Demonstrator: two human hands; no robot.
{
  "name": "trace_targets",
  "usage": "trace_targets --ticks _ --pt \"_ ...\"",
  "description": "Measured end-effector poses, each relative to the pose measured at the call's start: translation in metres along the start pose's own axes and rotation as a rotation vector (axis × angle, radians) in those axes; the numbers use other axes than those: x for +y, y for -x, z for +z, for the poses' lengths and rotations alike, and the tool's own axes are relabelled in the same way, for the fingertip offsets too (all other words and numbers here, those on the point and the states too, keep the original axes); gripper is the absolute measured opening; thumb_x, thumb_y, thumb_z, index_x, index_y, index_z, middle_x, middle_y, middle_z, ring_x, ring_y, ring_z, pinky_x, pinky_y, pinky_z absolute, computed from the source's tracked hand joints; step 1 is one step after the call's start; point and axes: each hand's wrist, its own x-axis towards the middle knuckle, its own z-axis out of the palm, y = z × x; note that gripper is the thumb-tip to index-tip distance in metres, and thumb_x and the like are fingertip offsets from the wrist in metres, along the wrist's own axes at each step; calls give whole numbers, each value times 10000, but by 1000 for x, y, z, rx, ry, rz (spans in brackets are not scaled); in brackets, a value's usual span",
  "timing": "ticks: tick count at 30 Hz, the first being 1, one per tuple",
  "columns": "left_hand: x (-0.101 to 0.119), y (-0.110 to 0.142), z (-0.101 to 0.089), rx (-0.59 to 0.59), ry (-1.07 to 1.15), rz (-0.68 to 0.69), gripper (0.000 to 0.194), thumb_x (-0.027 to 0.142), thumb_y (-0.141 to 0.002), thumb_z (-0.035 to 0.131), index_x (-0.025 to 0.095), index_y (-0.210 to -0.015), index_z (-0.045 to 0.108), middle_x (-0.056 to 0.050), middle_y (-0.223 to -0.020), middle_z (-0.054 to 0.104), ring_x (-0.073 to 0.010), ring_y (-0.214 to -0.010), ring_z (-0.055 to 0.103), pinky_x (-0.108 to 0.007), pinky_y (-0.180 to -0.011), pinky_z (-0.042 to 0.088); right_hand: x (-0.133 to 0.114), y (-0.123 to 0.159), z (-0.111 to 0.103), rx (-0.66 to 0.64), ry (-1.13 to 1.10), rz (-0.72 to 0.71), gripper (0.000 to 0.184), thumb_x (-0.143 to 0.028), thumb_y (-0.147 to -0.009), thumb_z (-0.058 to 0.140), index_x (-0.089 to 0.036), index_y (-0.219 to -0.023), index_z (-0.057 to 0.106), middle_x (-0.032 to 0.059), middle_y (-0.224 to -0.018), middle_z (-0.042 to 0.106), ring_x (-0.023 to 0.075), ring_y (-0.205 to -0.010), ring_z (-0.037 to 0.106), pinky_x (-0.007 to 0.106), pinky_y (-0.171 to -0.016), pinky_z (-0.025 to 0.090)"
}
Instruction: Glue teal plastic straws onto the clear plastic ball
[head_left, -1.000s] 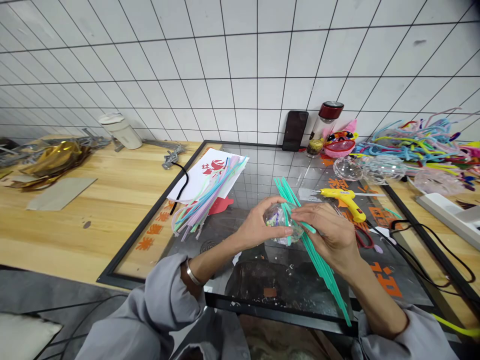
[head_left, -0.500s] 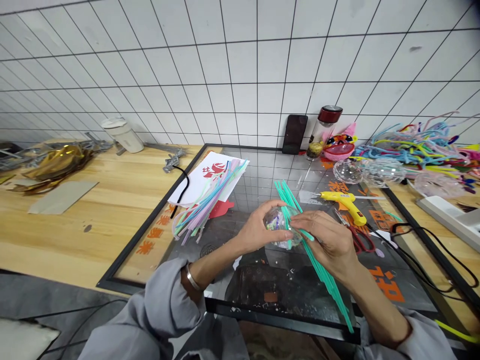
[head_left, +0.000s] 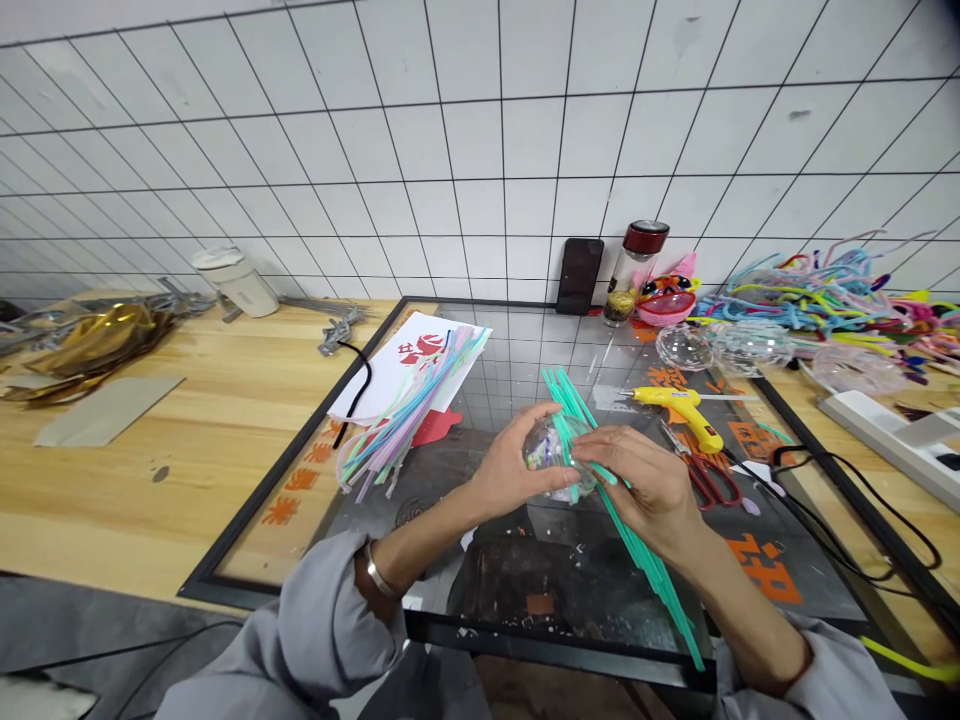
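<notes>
My left hand (head_left: 517, 462) is closed around a clear plastic ball (head_left: 541, 450) with colourful bits showing inside it. The fingers of my right hand (head_left: 649, 485) pinch a teal strip (head_left: 600, 473) against the ball's right side. Another teal piece runs across the ball's front, between my two hands. Beneath them, a bundle of long teal strips (head_left: 654, 570) lies slanting over the glass tabletop (head_left: 517, 360). My right hand hides part of that bundle and the ball's right edge.
Right of my hands lie a yellow glue gun (head_left: 679, 408) and red-handled scissors (head_left: 712, 483). Pastel strips (head_left: 409, 415) rest on white paper (head_left: 367, 395) to the left. A phone (head_left: 580, 277) and a glass bottle (head_left: 632, 275) stand by the wall. Fuzzy coloured stems (head_left: 817, 295) pile up far right.
The view has shifted slightly, so everything sits a little further left and lower. Both hands keep nearly the same hold on the ball and the teal strip.
</notes>
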Motion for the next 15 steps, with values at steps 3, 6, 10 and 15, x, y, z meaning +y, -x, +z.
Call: trace_targets --ticks 3,6,10,15 --pt "-1 1 -1 1 -60 102 705 384 -729 802 211 -1339 494 -125 -1366 546 -294 -1294 512 -496 -1138 375 0 0 0 3 0 6 277 -52 -891 490 -208 -1054 652 73 -947 728 175 -910 691 338 -796 588" --pt "-3 0 -2 -7 -132 248 602 401 -784 761 215 -1310 535 -137 -1381 536 -283 -1330 487 -489 -1152 365 0 0 1 -2 -2 16 268 -63 -896 491 -209 -1053 652 72 -944 729 176 -909 692 338 -803 584" --pt "-6 0 -3 -19 -183 319 558 432 -827 714 216 -1314 550 -155 -1377 548 -271 -1320 507 -474 -1134 397 0 -1 2 4 9 13 255 -71 -901 491 -213 -1041 649 69 -928 726 177 -894 694 339 -794 582" --pt "-8 0 -2 -5 -203 326 556 460 -830 702 228 -1315 560 -147 -1371 571 -267 -1310 527 -470 -1119 421 0 -1 1 -2 23 -5 257 -58 -895 499 -207 -1045 644 75 -935 723 175 -901 694 329 -792 585"
